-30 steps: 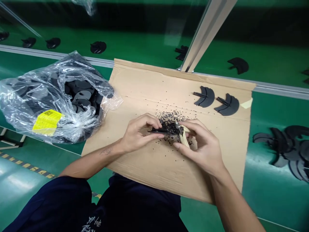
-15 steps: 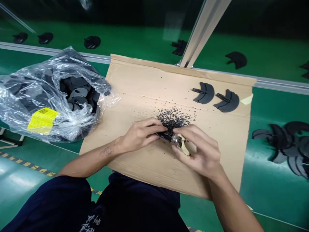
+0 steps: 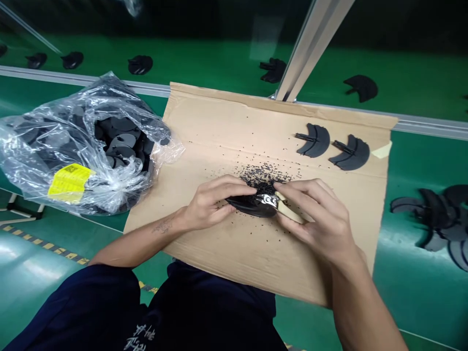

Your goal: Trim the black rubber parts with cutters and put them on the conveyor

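Observation:
My left hand [image 3: 215, 202] grips a black curved plastic part [image 3: 252, 207] by its left end, fingers over the top and thumb below. In my right hand [image 3: 321, 214] is a pair of nippers with a shiny metal head [image 3: 268, 199] and cream handles [image 3: 290, 212]. The metal head lies against the upper edge of the part. Just beyond both hands, a heap of tiny black plastic scraps [image 3: 263, 173] is scattered over the cardboard sheet [image 3: 204, 122]. Whether the jaws are closed on the plastic, I cannot tell.
A clear plastic bag [image 3: 40, 141] of black discs, with a yellow label [image 3: 71, 183], stands left. Two black crescent parts [image 3: 317, 140] [image 3: 351, 153] lie at the cardboard's far right. More black parts [image 3: 435, 214] pile up on the green surface. A metal post [image 3: 314, 48] rises behind.
The black part has turned so that more of its broad curved face shows. The nippers' metal head now shows side-on, and my right hand has shifted slightly right.

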Available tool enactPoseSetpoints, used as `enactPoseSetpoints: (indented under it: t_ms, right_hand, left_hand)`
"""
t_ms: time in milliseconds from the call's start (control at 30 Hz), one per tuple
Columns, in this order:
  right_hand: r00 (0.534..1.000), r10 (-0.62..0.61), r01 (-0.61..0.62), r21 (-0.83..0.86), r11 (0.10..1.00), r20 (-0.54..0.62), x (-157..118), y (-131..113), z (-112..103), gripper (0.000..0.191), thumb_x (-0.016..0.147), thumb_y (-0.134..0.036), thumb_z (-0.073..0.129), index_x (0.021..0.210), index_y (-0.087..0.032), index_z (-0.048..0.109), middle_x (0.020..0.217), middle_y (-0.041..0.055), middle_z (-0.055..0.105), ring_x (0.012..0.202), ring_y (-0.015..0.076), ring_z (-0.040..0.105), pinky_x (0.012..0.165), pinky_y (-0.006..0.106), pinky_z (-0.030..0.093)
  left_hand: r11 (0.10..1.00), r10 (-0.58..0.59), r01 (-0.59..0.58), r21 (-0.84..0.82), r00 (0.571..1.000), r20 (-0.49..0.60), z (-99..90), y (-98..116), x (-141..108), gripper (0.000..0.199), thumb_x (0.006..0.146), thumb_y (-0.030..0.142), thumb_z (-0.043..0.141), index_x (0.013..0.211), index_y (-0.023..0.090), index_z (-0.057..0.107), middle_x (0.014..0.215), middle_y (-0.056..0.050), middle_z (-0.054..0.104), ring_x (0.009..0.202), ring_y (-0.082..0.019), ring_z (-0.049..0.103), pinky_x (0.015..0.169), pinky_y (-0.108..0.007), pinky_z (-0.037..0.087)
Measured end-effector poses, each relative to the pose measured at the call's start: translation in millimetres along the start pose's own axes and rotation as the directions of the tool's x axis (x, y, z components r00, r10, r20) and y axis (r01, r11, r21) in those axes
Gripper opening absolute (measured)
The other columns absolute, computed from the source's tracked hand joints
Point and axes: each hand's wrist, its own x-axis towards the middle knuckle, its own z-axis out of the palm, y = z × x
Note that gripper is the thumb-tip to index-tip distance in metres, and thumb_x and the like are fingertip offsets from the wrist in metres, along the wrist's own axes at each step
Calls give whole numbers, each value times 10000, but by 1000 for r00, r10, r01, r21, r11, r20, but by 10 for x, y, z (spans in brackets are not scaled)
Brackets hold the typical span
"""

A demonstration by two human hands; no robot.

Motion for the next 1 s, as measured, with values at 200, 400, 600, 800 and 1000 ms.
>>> enactPoseSetpoints:
  t_ms: [200, 400, 600, 800, 1000]
  right_hand:
    - [998, -64, 64, -44, 997, 1, 8, 0, 18, 448, 888, -189, 724, 1320, -248, 623, 1034, 105, 712, 848, 220, 651, 699, 368, 527]
    - [998, -69, 69, -72, 995, 3, 14, -14, 3, 381, 905, -183, 708, 1275, -244, 644, 1008, 78, 717, 830, 186, 650, 688, 324, 521]
    - [998, -63, 62, -133, 989, -1, 2, -25, 4, 405, 892, -172, 726, 1282, -254, 649, 1004, 69, 738, 807, 179, 646, 693, 325, 522]
    - [995, -96, 95, -147, 985, 0, 6, -42, 12, 368, 893, -194, 738, 1252, -207, 662, 985, 80, 741, 794, 175, 627, 680, 312, 516]
    - [993, -120, 121, -226, 967, 18, 31, -74, 1, 276, 920, -187, 699, 1196, -191, 692, 917, 64, 754, 739, 168, 614, 649, 308, 508]
  left_hand:
    - [1000, 11, -11, -15, 1000, 5, -5, 7, -3, 350, 900, 12, 594, 1190, 169, 713, 1069, -89, 738, 1009, -136, 711, 881, -261, 615]
    - [999, 1, -1, -47, 1000, -16, 4, 14, -7, 348, 900, 7, 609, 1177, 183, 722, 1070, -79, 750, 1011, -125, 718, 894, -243, 614]
    - [998, 26, -29, -54, 999, -40, 10, 19, -1, 348, 921, 20, 609, 1189, 204, 731, 1063, -71, 770, 995, -118, 733, 888, -233, 627]
    - [996, 40, -44, -78, 998, -52, 27, 35, -3, 296, 931, 68, 650, 1186, 190, 737, 1054, -86, 783, 988, -123, 746, 891, -231, 635]
    - [995, 29, -32, -99, 999, -38, 29, 25, -17, 292, 922, 87, 679, 1191, 187, 737, 1042, -94, 795, 975, -132, 762, 878, -223, 638]
